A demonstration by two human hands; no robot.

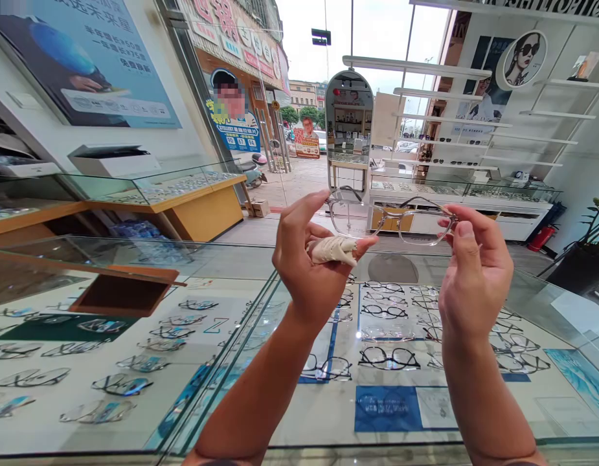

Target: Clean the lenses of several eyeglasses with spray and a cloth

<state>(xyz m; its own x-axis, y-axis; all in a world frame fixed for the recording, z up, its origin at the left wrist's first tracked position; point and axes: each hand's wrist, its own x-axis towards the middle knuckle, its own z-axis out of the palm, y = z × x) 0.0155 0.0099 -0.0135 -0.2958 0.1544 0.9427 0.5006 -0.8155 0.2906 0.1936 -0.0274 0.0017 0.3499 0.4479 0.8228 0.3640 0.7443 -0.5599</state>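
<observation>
A pair of eyeglasses point(389, 213) with a clear, thin frame is held up over the glass counter, its dark temples pointing away from me. My left hand point(309, 259) grips the left end of the frame with the index finger and also keeps a crumpled cream-white cloth point(333, 250) in the palm, its thumb stretched below the left lens. At the other end, my right hand point(476, 272) pinches the right hinge area between thumb and fingers. Both lenses are see-through, with the shop behind showing through them.
Below my arms, a glass display counter point(260, 310) holds several rows of eyeglasses point(389, 357). A brown tray point(124, 291) lies at the left. Farther off stand an arched mirror point(350, 116), white wall shelves point(449, 120), a wooden display case point(206, 210) and a red fire extinguisher point(542, 238).
</observation>
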